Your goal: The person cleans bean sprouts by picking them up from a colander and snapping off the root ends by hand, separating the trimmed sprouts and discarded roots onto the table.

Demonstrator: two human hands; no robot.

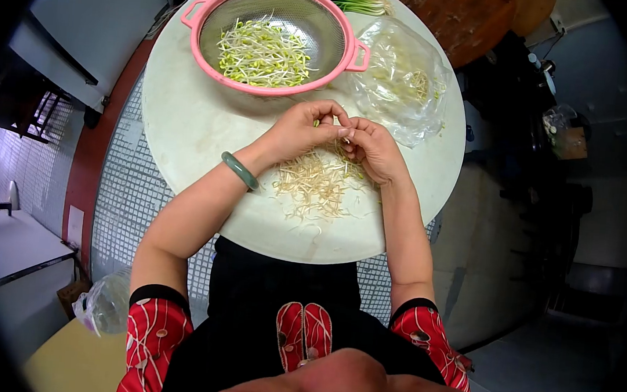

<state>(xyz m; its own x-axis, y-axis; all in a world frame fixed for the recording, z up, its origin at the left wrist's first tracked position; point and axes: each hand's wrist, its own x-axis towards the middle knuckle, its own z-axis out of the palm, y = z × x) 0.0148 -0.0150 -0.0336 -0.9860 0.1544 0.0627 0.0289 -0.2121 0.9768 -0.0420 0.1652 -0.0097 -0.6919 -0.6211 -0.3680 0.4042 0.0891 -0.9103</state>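
Observation:
On the round white table, my left hand (314, 126) and my right hand (369, 147) meet fingertip to fingertip. Both are pinched closed around a bean sprout, mostly hidden by the fingers. A green bangle circles my left wrist. Beneath and in front of the hands lies a loose pile of thin, pale sprout roots (311, 185). Beyond the left hand sits a pink-rimmed metal strainer (285, 90) holding yellow-green bean sprouts (262, 53). A clear plastic bag (400, 81) with some sprouts inside lies beyond the right hand.
Green onions (358, 4) lie at the table's far edge, behind the strainer. The white tabletop (178, 134) has a rounded edge close to my body. A brown wooden surface (453, 15) stands beyond it. At the lower left is a clear plastic container (108, 304).

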